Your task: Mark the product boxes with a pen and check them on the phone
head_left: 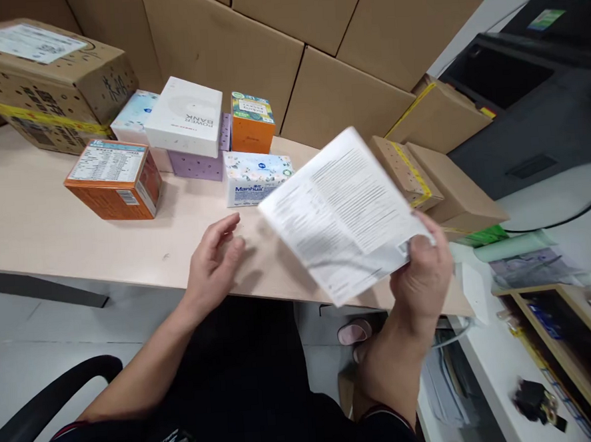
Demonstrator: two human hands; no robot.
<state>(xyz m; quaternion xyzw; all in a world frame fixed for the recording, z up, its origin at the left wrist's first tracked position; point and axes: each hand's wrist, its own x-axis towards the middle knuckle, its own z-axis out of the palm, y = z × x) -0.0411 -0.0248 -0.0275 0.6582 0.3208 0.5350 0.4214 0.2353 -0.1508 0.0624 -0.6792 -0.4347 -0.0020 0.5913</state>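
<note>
"So, how do the hands stand?"

"Apart. The right hand [423,266] is clamped on a white printed item [345,211] at its near right corner, thumb on the printed face. The left hand [213,266] holds nothing; its fingers curl loosely above the front edge of the surface [24,211]."

"Is that white thing a sheet or a box?"

"I can't tell; it's tilted and a little blurred. It's held up over the surface, and its left corner covers part of a Manhua pack [253,183] in this view."

"What stands farther left?"

"A white POWER BANK box [184,118] lies on a purple box [197,165], with a pale floral pack [131,117] partly hidden beside it. An orange box [111,192] sits nearer the front, and a big taped carton [41,83] stands behind that."

"And to the right?"

"A small carton with yellow tape [407,171], just beside a plain carton [466,187]."
</note>
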